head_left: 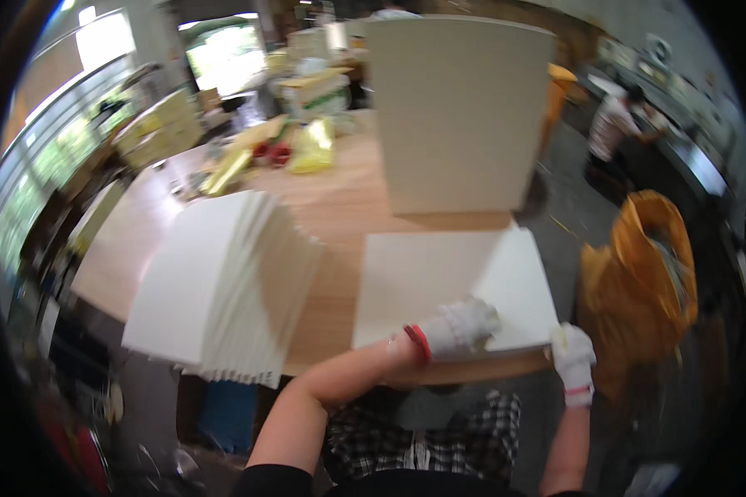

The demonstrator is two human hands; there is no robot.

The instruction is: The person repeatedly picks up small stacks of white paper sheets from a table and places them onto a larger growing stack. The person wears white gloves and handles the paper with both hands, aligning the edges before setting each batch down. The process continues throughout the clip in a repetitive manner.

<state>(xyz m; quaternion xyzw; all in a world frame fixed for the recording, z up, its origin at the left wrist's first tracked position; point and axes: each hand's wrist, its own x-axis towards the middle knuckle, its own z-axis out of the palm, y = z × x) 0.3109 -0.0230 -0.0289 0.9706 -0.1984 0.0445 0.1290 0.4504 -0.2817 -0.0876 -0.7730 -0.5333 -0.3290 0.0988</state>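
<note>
A flat white board [439, 273] lies on the table in front of me, its near edge close to the table's rim. My left hand [464, 323], in a white glove with a red cuff, rests on the near part of this board. Its fingers look curled together; blur hides what is in them. At the board's near right corner is my right hand [572, 356], also gloved, with its fingers closed around the edge there. To the left, a leaning stack of white boards [215, 282] is fanned out and overhangs the front of the table.
A tall pale stack of boards [464, 116] stands at the table's far right. Red-handled scissors [275, 154] and a yellow packet [313, 147] lie farther back on the wooden table [340, 199]. An orange sack [638, 290] stands right. A person [613, 128] sits beyond it.
</note>
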